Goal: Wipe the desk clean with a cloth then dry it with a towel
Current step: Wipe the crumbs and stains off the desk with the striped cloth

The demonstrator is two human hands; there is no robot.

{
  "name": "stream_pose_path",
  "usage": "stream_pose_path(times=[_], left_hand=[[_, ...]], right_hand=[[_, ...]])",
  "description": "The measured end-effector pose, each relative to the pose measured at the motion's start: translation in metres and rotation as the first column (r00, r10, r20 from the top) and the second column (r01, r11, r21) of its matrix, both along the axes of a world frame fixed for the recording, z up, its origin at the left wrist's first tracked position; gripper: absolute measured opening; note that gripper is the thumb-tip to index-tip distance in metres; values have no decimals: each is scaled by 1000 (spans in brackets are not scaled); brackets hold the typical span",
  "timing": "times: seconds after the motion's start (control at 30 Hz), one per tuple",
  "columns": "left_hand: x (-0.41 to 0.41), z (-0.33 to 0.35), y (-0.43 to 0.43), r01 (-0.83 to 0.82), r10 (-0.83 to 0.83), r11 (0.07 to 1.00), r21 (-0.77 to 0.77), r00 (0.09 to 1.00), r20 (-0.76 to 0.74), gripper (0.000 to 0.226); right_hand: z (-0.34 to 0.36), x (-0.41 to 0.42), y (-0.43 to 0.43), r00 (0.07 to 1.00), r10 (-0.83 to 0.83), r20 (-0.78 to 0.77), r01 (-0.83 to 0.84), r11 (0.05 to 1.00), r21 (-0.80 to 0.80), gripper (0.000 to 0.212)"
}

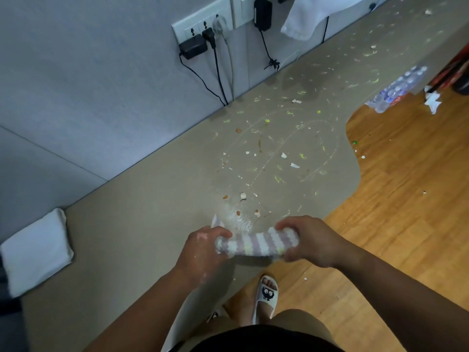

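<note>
At the far left, a folded white towel point(35, 252) lies flat on the desk point(142, 207), against the grey wall and well apart from your hands. Your left hand point(203, 252) is closed around the left end of the cloth point(256, 243), fingers curled over it. The cloth is bunched into a thick roll, its long axis running left to right between your hands, the right end slightly higher in view. It is fluffy, banded in white and pale purple with a faint yellow-green tinge, and one loose corner pokes up behind your left hand. Your right hand point(308, 241) grips the right end, fingers wrapped tight. You hold the roll just over the desk's near edge. Beyond it, the beige surface is strewn with white shell-like bits, brown flecks and yellow-green smears inside curved wipe streaks.
</note>
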State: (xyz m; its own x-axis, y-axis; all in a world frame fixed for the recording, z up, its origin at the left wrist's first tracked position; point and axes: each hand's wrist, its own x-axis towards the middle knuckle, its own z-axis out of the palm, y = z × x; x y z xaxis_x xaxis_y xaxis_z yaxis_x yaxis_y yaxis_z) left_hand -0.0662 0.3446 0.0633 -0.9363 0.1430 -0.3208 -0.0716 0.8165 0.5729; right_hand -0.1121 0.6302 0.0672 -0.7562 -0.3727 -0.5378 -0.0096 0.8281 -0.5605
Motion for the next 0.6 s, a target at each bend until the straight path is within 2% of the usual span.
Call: stream_pose_path(times=[0.07, 0.17, 0.27, 0.33, 0.4, 0.5, 0.6], left_hand=[[1, -4, -10, 62, -66, 995, -73, 997, -48, 35], [5, -4, -24, 71, -79, 991, -116, 995, -67, 17], [9, -1, -39, 65, -63, 997, -47, 997, 33, 21], [13, 5, -49, -20, 3, 994, 105, 986, 164, 33], [21, 11, -59, -172, 102, 957, 234, 953, 284, 29], [31, 9, -80, -343, 204, 889, 305, 891, 406, 33], [29, -3, -106, -340, 214, 912, 230, 871, 442, 34]], right_hand=[[-1, 8, -7, 998, 56, -39, -52, 994, 92, 57], [-4, 16, -14, 987, 104, -120, -90, 989, 115, 16], [-10, 23, -11, 980, 87, -181, -75, 995, 72, 13], [-8, 28, -12, 978, 68, -195, -67, 998, 11, 13], [-5, 34, -19, 996, 31, -83, -38, 996, -85, 20], [1, 52, -43, 983, -75, 166, 112, 969, -222, 37], [-10, 83, -76, 900, -176, 400, 309, 903, -297, 20]])
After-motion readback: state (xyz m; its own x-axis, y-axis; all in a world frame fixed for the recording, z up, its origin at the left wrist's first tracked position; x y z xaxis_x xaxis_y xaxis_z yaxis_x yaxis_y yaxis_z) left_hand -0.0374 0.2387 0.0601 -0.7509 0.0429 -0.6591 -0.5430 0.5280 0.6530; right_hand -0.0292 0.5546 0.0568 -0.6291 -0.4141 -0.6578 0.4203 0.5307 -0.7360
